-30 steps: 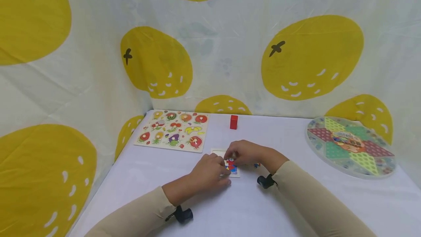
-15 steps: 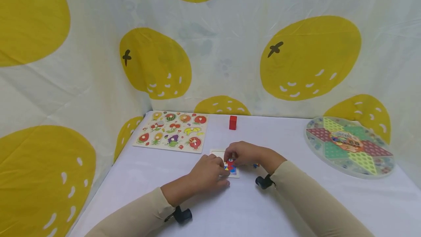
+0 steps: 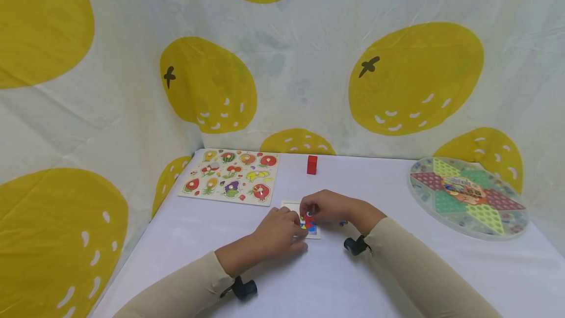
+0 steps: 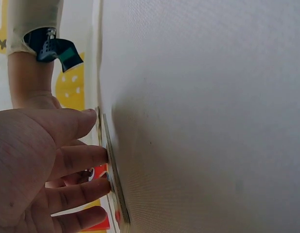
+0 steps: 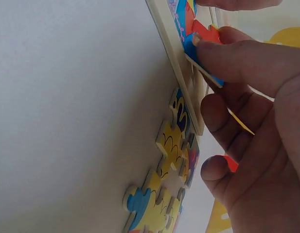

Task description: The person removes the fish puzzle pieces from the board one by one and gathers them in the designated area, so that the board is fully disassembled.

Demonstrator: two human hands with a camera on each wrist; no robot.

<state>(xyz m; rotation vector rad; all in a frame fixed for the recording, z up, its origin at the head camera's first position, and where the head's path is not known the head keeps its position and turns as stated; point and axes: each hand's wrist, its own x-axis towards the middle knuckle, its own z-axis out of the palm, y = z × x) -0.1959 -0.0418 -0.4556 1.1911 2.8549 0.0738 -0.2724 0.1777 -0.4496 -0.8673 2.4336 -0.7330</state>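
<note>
A small wooden jigsaw tray [image 3: 314, 237] lies on the white table between both hands, with colourful pieces in part of it. My right hand [image 3: 328, 205] pinches a blue-and-red jigsaw piece [image 5: 190, 47] between thumb and fingers. In the right wrist view this piece is tilted over the tray's side. My left hand [image 3: 278, 234] rests its fairly straight fingertips on the tray's near-left edge, as the left wrist view shows. Loose jigsaw pieces [image 5: 171, 143], yellow and blue, lie on the table beside the tray, mostly hidden under the right hand in the head view.
At the back left lies a fruit peg puzzle board [image 3: 229, 175]. Behind the tray a red block [image 3: 312, 165] stands upright. A round star-patterned game board [image 3: 468, 198] lies to the right. Patterned cloth [image 3: 304, 77] hangs behind the table.
Both hands stay almost in place. The right fingers have shifted slightly over the tray, still holding the jigsaw piece. The whole head view has moved a little.
</note>
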